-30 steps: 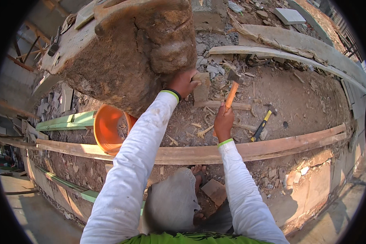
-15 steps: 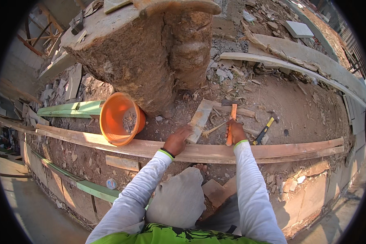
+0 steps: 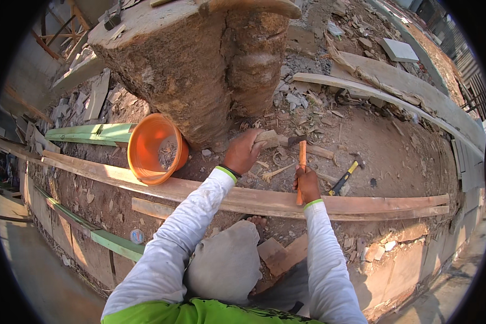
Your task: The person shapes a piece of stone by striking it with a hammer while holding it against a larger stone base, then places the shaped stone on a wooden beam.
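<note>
My left hand [image 3: 242, 152] grips a short wooden board [image 3: 265, 138], which shows mostly end-on, tilted up above the dirt. The lower part of the board is hidden by the hand. In my right hand [image 3: 306, 184] is an orange-handled hatchet [image 3: 302, 154], its dark metal head pointing away from me beside a small wood block [image 3: 321, 152] on the ground. The head sits just right of the board. To the right of that hand lies a hammer [image 3: 346, 177] with a yellow and black handle.
Long planks [image 3: 362, 205] run across under both forearms. An orange bucket [image 3: 155, 148] with wood chips in it stands at the left, against a large tree stump [image 3: 200, 81]. Green-painted timber [image 3: 92, 133] lies beyond it. Wood shavings and rubble litter the dirt.
My left hand has moved away from me and turned, lifting the board from lying flat to a tilted stance. The right hand with the hatchet has shifted slightly left.
</note>
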